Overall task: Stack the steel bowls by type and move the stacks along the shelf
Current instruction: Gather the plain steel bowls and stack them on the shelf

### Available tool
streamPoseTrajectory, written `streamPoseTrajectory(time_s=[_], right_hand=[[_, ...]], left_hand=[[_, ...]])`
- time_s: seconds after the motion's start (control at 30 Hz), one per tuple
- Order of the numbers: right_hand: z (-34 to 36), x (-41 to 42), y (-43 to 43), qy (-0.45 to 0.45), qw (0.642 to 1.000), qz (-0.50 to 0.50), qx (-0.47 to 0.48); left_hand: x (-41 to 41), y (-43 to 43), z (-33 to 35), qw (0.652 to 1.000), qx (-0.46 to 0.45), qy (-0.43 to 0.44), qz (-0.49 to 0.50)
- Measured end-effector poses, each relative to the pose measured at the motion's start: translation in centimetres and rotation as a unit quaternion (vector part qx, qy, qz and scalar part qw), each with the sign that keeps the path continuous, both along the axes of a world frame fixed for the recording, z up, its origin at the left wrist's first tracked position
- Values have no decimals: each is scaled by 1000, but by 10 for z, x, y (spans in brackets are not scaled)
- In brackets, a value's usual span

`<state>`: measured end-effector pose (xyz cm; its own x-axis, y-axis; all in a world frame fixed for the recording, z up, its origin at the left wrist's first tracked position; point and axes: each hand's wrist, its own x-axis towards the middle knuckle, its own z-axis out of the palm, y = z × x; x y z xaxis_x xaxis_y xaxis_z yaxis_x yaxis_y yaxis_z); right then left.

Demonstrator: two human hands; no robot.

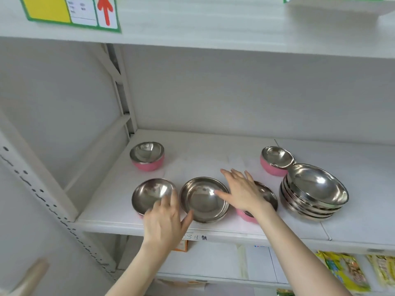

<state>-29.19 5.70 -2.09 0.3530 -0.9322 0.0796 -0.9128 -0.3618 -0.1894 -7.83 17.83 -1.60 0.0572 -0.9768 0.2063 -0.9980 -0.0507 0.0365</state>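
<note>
On the white shelf (213, 159) a plain steel bowl (203, 201) sits near the front edge. My left hand (164, 223) reaches between it and a pink-bottomed steel bowl (149, 193) on its left, fingers spread, thumb by the plain bowl's rim. My right hand (241, 189) hovers open over another pink-bottomed bowl (267, 197), thumb over the plain bowl's right rim. A stack of several plain steel bowls (314, 193) stands at the right. Two more pink-bottomed bowls sit further back, one at the left (147, 157) and one at the right (275, 160).
A white upright post (121, 90) stands at the shelf's back left corner. The upper shelf carries a yellow-and-green label with a red arrow (70, 11). Yellow snack packets (346, 272) lie on the shelf below at the right.
</note>
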Motion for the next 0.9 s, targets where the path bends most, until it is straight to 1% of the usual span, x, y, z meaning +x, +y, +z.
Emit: streamPoseTrajectory(time_s=[0.17, 0.2, 0.3, 0.37, 0.5, 0.6, 0.67, 0.73, 0.9], right_hand=[[-7, 1, -16, -4, 999, 27, 45], [-9, 2, -17, -5, 998, 32, 50], [-12, 5, -20, 5, 997, 44, 57], [-13, 7, -20, 13, 997, 42, 58], [-11, 9, -20, 11, 998, 36, 52], [-7, 10, -21, 7, 998, 35, 55], [-5, 11, -21, -5, 997, 29, 65], [-1, 11, -22, -22, 997, 23, 74], [8, 9, -18, -78, 992, 5, 102]], left_hand=[[-19, -1, -10, 999, 5, 35, -24], [-21, -2, -12, 999, 14, 42, -16], [-23, -8, -31, 999, -15, 45, 8], [-24, -12, -38, 997, -13, 70, 18], [-24, -17, -48, 978, -10, 206, 26], [-24, -20, -52, 944, -7, 329, 10], [-24, -22, -52, 922, -14, 386, 4], [-24, -24, -50, 908, -9, 419, 1], [-22, -29, -44, 883, -2, 470, -6]])
